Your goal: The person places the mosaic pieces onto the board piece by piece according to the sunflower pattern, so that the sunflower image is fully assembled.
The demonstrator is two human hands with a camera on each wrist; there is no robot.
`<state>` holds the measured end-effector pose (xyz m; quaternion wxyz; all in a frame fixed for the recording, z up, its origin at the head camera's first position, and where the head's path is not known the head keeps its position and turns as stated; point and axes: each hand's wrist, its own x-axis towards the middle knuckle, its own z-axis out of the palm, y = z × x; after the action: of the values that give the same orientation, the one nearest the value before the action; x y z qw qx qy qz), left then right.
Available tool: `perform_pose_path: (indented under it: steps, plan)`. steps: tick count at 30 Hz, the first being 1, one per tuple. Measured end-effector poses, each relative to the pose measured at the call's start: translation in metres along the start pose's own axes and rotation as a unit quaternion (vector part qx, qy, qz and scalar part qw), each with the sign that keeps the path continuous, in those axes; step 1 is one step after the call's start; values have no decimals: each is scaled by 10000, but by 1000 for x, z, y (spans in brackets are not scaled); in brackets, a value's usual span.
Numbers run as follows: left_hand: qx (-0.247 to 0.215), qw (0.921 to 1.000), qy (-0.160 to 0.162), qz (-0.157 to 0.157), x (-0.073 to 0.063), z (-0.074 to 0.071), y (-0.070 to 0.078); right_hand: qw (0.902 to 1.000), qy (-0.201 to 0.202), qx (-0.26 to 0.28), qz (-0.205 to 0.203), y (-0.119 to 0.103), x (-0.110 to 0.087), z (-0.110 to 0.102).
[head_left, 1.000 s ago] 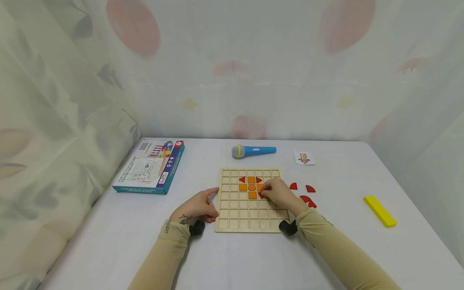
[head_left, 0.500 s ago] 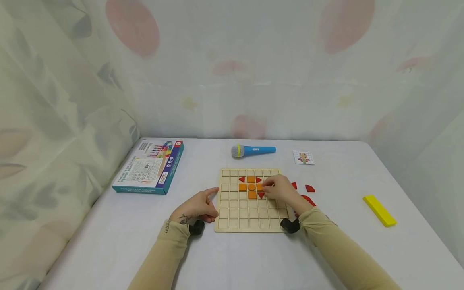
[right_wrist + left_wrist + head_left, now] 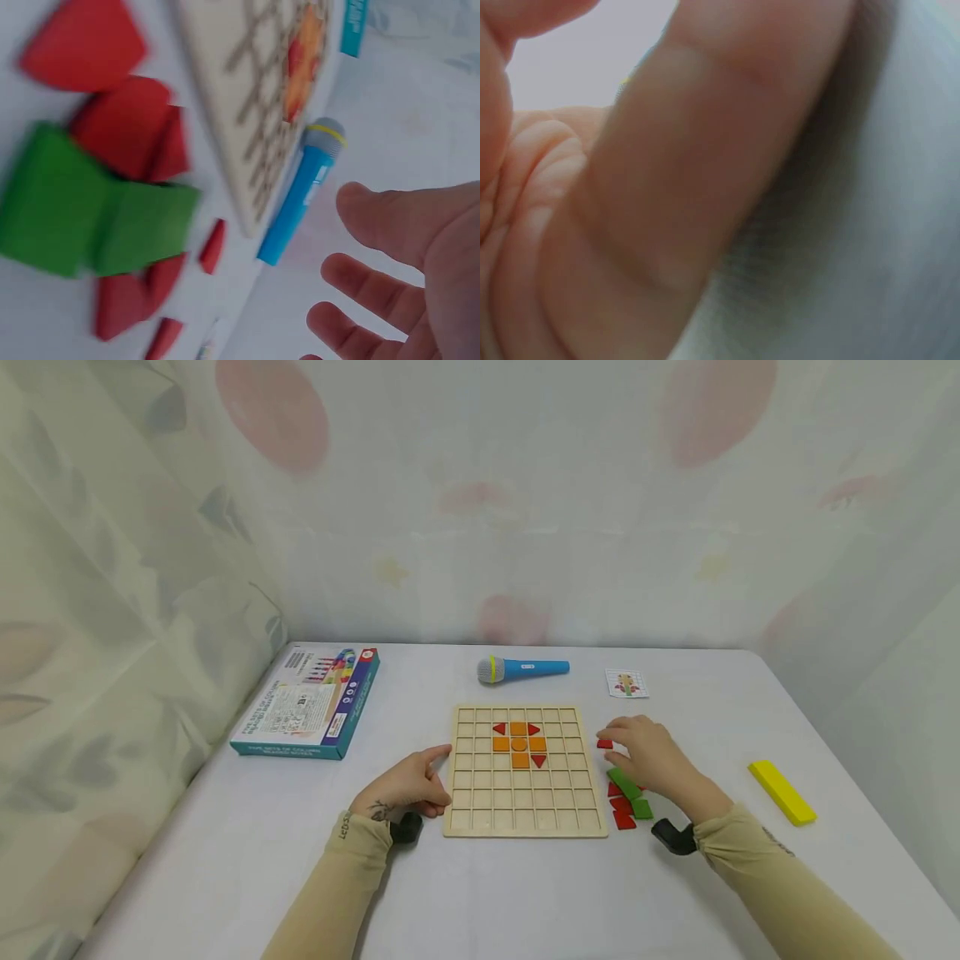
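three red triangles (image 3: 538,762), four orange squares (image 3: 521,760) and one orange disc (image 3: 519,744) lie in the cells of a wooden board (image 3: 523,798). the disc is in the middle with a square on each side; the triangles sit at its upper left, upper right and lower right. the left hand (image 3: 405,785) grasps nothing, its index finger and thumb spread against the board's left edge. the right hand (image 3: 652,758) is free too, fingers parted, above the table (image 3: 480,893) just right of the board and near a loose red piece (image 3: 604,744). next to that hand, more red pieces (image 3: 622,806) and two green pieces (image 3: 624,783) lie bunched, partly covered. beyond the board are a blue microphone (image 3: 522,669) and a small picture card (image 3: 626,683). a flat box (image 3: 306,702) lies to the left, a yellow bar (image 3: 782,792) well to the right.
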<state>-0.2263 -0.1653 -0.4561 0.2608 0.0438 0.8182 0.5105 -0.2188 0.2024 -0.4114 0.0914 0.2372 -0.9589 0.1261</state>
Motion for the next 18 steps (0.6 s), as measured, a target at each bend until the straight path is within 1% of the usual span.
perform_pose_path:
  steps: [2, 5, 10, 14, 18]
  plan:
    - [-4, 10000, -3, -3, 0, 0, 0, 9992, -180, -355, -103, 3, -8, 7]
    - [-23, 10000, -29, 9, 0, 0, 0, 9970, -387, -647, -146, 6, -17, 18]
    - [-39, 9999, -91, 48, -1, 0, 1, 9947, -462, -877, -267, 7, -25, 30]
    - [-51, 9999, -88, 29, -2, 0, 1, 9934, -467, -990, -346, 6, -26, 31]
    - [-96, 9999, -85, -4, -1, 0, 2, 9935, -453, -960, -403, 7, -25, 32]
